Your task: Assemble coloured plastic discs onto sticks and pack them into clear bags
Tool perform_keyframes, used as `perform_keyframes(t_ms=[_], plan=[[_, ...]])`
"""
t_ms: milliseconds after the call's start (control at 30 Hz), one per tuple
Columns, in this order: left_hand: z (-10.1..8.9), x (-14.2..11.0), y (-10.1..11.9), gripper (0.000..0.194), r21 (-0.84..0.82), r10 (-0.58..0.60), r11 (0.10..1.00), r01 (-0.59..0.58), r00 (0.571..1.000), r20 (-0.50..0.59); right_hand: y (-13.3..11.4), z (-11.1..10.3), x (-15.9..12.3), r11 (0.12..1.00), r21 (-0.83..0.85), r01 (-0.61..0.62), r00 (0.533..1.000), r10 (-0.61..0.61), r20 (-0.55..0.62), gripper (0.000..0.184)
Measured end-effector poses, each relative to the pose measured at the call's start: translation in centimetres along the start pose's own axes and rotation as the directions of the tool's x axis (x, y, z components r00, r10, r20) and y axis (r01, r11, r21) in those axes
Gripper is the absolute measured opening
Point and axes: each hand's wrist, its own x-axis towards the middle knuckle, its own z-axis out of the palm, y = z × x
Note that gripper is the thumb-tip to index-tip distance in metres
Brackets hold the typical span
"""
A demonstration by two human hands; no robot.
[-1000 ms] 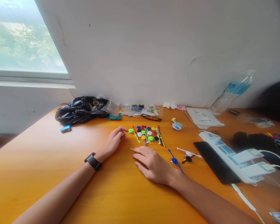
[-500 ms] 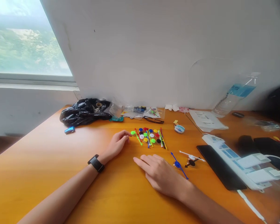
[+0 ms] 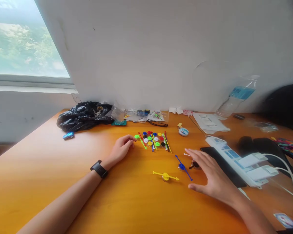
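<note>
My left hand [image 3: 122,148] rests on the orange table [image 3: 51,182], fingers loosely curled with nothing in them, its tips beside a green disc at the left end of a cluster of coloured discs and sticks [image 3: 153,140]. A black watch [image 3: 98,168] is on that wrist. My right hand [image 3: 211,177] hovers open, fingers spread, over a white stick-and-disc piece and a black one [image 3: 194,164]. A blue stick with a disc [image 3: 183,167] lies just left of it. A yellow stick with a disc [image 3: 165,176] lies alone on the table between my hands.
A black phone [image 3: 224,165] and a white power strip [image 3: 236,159] with plugs lie right of my right hand. A black plastic bag [image 3: 84,115], small packets, papers [image 3: 210,122] and a water bottle [image 3: 236,97] line the wall. A small blue item [image 3: 68,135] lies left.
My right hand has lifted off the table's middle and moved right over the white and black pieces, uncovering the yellow stick with its disc. My left hand has stayed put.
</note>
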Motion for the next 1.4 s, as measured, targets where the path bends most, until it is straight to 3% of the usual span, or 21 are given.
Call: perform_keyframes(t_ms=[133, 400, 467, 567, 633, 1000, 1100, 1167, 1233, 1300, 1400], plan=[[0.0, -0.1, 0.1, 0.022, 0.011, 0.005, 1.0, -0.005, 1.0, 0.002, 0.8, 0.9, -0.6, 0.998, 0.024, -0.05, 0.998, 0.049, 0.05, 0.107], [0.0, 0.0, -0.2, 0.025, 0.068, -0.015, 0.998, 0.013, 0.999, 0.033, -4.7, 2.5, 1.0, 0.999, -0.006, -0.054, 0.998, 0.054, 0.025, 0.103], [-0.1, 0.1, -0.2, 0.026, 0.078, -0.019, 0.997, 0.016, 0.999, 0.041, -5.9, 2.6, 1.6, 0.999, -0.003, -0.049, 0.998, 0.049, 0.032, 0.087], [-0.1, 0.1, -0.1, 0.025, 0.081, -0.02, 0.997, 0.017, 0.999, 0.042, -7.1, 2.6, 2.4, 0.999, 0.052, -0.008, 0.999, 0.005, 0.054, 0.039], [-0.1, 0.1, -0.1, 0.026, 0.084, -0.02, 0.996, 0.017, 0.999, 0.037, -7.4, 2.5, 2.6, 0.994, 0.105, 0.005, 0.998, -0.011, 0.056, 0.023], [0.0, 0.0, -0.1, 0.026, 0.138, 0.005, 0.99, -0.009, 0.999, 0.032, -4.7, 2.9, 2.5, 0.987, 0.16, -0.004, 0.999, -0.005, 0.053, 0.023], [0.0, -0.1, -0.1, 0.025, 0.236, 0.06, 0.97, -0.064, 0.998, 0.025, -4.9, 2.9, 2.9, 0.979, 0.202, 0.003, 0.999, -0.009, 0.031, 0.022], [0.2, -0.4, 0.1, 0.023, 0.37, 0.106, 0.921, -0.126, 0.992, 0.075, -5.3, 2.5, 3.5, 0.965, 0.261, 0.008, 1.0, -0.012, 0.011, 0.022], [0.5, -0.9, 0.5, 0.022, 0.508, 0.152, 0.832, -0.224, 0.972, 0.179, -6.0, 1.9, 4.6, 0.94, 0.341, 0.017, 1.0, -0.01, -0.022, 0.024], [1.2, -1.7, 1.2, 0.022, 0.564, 0.213, 0.735, -0.377, 0.918, 0.335, -7.0, 1.0, 6.3, 0.905, 0.423, 0.038, 0.997, -0.005, -0.08, 0.025], [2.4, -3.1, 2.4, 0.024, 0.449, 0.304, 0.648, -0.615, 0.75, 0.588, -9.4, 0.1, 10.2, 0.869, 0.484, 0.1, 0.988, -0.027, -0.155, 0.026]])
